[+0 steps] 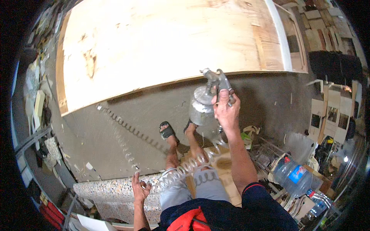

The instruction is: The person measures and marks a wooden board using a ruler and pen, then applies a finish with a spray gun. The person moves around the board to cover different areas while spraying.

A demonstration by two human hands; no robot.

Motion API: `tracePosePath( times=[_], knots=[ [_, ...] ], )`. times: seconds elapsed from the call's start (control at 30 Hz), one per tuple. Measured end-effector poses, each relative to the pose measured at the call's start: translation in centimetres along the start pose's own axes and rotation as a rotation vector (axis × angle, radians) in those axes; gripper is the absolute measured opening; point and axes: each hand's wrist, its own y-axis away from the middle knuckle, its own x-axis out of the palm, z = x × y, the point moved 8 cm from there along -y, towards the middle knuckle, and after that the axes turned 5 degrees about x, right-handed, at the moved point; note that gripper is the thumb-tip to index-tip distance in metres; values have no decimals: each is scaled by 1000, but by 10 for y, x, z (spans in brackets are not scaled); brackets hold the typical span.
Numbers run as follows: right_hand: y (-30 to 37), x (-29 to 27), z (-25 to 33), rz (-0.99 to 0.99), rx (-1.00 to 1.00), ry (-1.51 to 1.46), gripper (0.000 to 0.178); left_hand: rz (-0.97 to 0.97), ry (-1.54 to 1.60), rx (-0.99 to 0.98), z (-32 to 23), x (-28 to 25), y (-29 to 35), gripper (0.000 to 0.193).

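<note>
My right hand (pixel 228 111) grips a metal spray gun (pixel 220 82) by its handle, below the near edge of a large pale plywood panel (pixel 162 42). A silvery round paint cup (pixel 201 106) hangs on the gun's left side. From the handle a clear coiled air hose (pixel 189 166) loops down across my thighs to my left hand (pixel 140 188), whose curled fingers close around it. Beyond that hand, the hose stretches up the floor toward the panel's left end.
A speckled foam roll (pixel 111 192) lies at my lower left. A big clear water bottle (pixel 296 175) stands among clutter at the lower right. Stacked boards (pixel 327 115) and wood offcuts line the right; a metal rack (pixel 32 140) stands left. My sandaled feet are on the grey floor (pixel 92 146).
</note>
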Motion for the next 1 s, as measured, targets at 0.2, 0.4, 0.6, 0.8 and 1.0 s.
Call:
tracePosePath(
  times=[0.2, 0.4, 0.6, 0.8, 1.0],
  knots=[
    [-58, -109, 3, -235, 5, 141, 55, 134, 30, 9, -71, 7, -41, 24],
    [-111, -204, -1, -352, 52, 201, 55, 59, 210, -53, -113, 3, -80, 24],
    [-158, -267, 11, -524, 3, 191, 45, -109, 223, 169, -169, 3, -108, 41],
    [-172, -279, 32, -478, 0, 308, 43, -112, 269, 73, -178, 13, -119, 47],
    [-174, -278, 40, -122, -3, 61, 47, -125, 191, -1, -191, 10, -127, 48]
  ],
)
